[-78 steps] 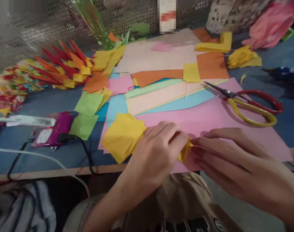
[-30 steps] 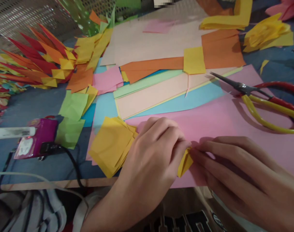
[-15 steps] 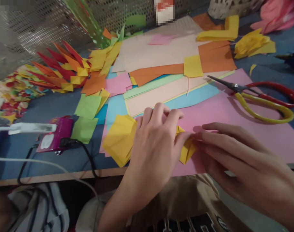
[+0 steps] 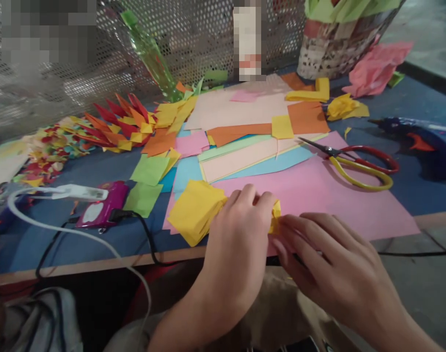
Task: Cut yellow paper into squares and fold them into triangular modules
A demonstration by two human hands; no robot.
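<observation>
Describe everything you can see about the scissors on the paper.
The scissors have slim, dark, pointed, metallic-looking blades and two looped handles, one red and one yellow. The blades look shut or nearly so. They lie across the pink sheet, tips pointing leftward and away from the person, over the paper strips; the handles reach past the sheet's right edge. Neither the left hand nor the right hand touches them.

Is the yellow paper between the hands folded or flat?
Folded: the yellow paper shows angled creases; the left hand and right hand hide the rest.
</observation>
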